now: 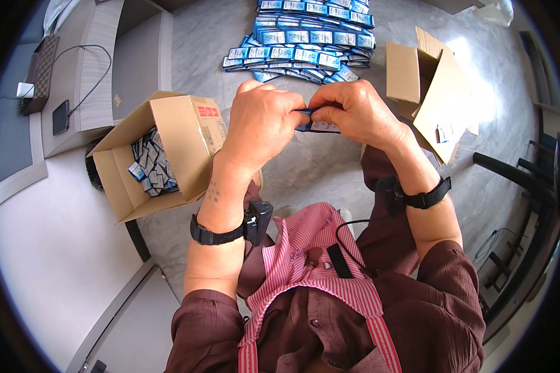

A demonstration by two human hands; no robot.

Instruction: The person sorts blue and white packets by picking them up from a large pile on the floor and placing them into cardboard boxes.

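Note:
Both my left hand [266, 121] and my right hand [361, 112] pinch a small blue packet with a white printed panel [324, 126], held level above the floor between my knees. The fingertips of the two hands nearly meet at its upper edge. Beyond the hands, many blue-and-white packets [308, 37] lie in overlapping rows on the grey floor. To the left stands an open cardboard box [182, 140] with a heap of small grey and blue packets [154, 163] inside. My fingers hide part of the held packet.
Another open cardboard box [402, 72] stands at the right, with a loose flap and a small packet [444, 133] on it. A phone [61, 117] with a cable lies on the grey cabinet at the left. Black chair-like frames [508, 172] are at the far right.

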